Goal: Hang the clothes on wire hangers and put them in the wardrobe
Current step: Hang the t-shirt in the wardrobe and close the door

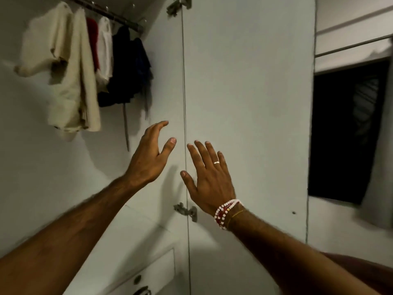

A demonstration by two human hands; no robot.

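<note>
"Head view: where are the clothes, taking the hinged seam [184, 103] of the white wardrobe door [244, 92] as the mark?"

"Up and left of the seam. A cream shirt [63, 71], a red garment [93, 35], a white garment [105, 50] and dark-blue pieces [127, 69] hang on the steel rail [110, 14], which slants down toward the seam."

"And the hands?"

"The left hand [148, 158] is just left of the seam, the right hand [209, 179] just right of it. Both have fingers spread and hold nothing."

"Which is nearer the rail?"

"The left, I'd judge; the clothes lie above and left of it. No loose garment or spare wire hanger shows."
</note>
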